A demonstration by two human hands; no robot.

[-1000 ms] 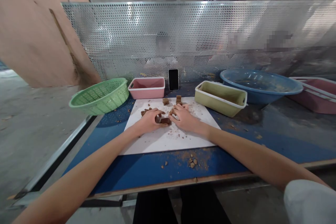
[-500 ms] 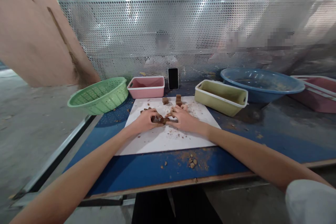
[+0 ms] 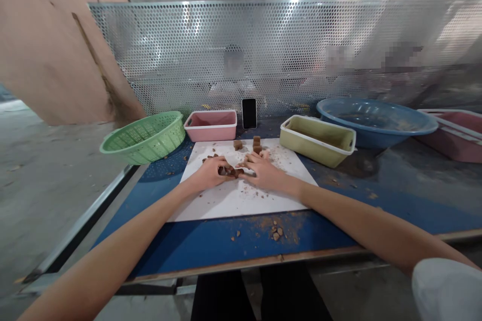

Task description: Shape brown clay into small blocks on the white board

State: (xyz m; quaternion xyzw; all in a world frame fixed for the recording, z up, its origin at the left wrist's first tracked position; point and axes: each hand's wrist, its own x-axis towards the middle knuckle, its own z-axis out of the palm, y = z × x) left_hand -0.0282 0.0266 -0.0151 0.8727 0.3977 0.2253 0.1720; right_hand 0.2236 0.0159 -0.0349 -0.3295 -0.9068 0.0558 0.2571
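Note:
My left hand (image 3: 211, 174) and my right hand (image 3: 265, 171) meet over a white sheet (image 3: 229, 208). Between them is a small dark brown lump (image 3: 236, 173), with the fingers and thumbs of both hands curled in and pinching it from either side. Part of the lump is hidden behind the fingers. More brown pieces (image 3: 211, 157) lie just behind my left hand. Beyond my right hand, a couple of brown blocks (image 3: 256, 144) are stacked, and another brown block (image 3: 237, 145) lies to their left. Brown crumbs are scattered over the sheet.
A green basket (image 3: 145, 148), a pink bin (image 3: 211, 133), a phone-like device (image 3: 249, 114), an olive bin (image 3: 314, 145) and a blue basin (image 3: 376, 133) line the back of the blue table (image 3: 181, 248). Loose bits (image 3: 276, 233) lie near its front edge. A perforated metal panel (image 3: 165, 40) stands behind.
Both hands stay over the same spot with only slight finger movement around the brown lump. The whole view has shifted very slightly.

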